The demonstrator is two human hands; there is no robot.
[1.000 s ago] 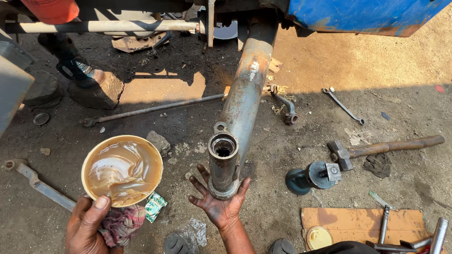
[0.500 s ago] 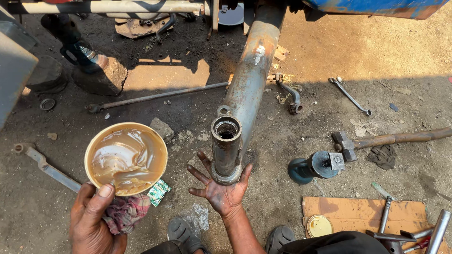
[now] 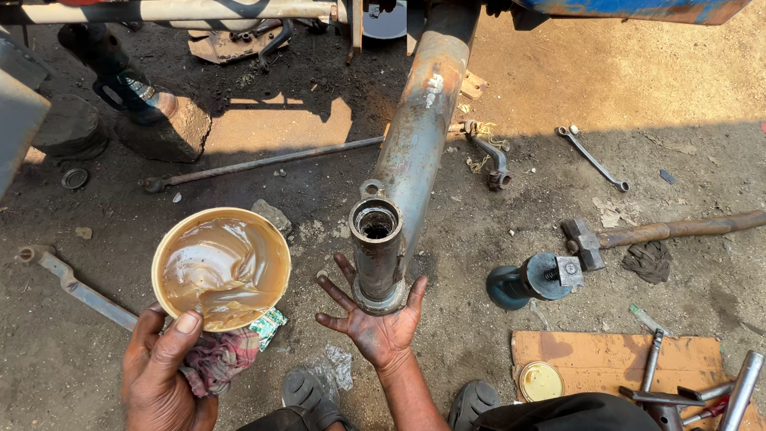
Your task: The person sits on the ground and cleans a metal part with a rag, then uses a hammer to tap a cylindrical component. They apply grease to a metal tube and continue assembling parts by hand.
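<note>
Our left hand (image 3: 163,371) grips grease tub (image 3: 221,268) plus rag (image 3: 217,359). Our right hand (image 3: 375,323) open, fingers spread, palm cupped under tube (image 3: 377,254) end. Beneath us oily dirt ground (image 3: 662,88), half sunlit; hammer (image 3: 638,234), spanner (image 3: 592,157), rod (image 3: 263,164), cardboard (image 3: 590,355) scattered around.

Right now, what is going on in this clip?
A person crouches on oily ground. The left hand holds a tub of tan grease with a rag under it. The right hand is open, palm up, cupped under the lower end of a rusty vertical metal tube. A hammer and spanners lie nearby.
</note>
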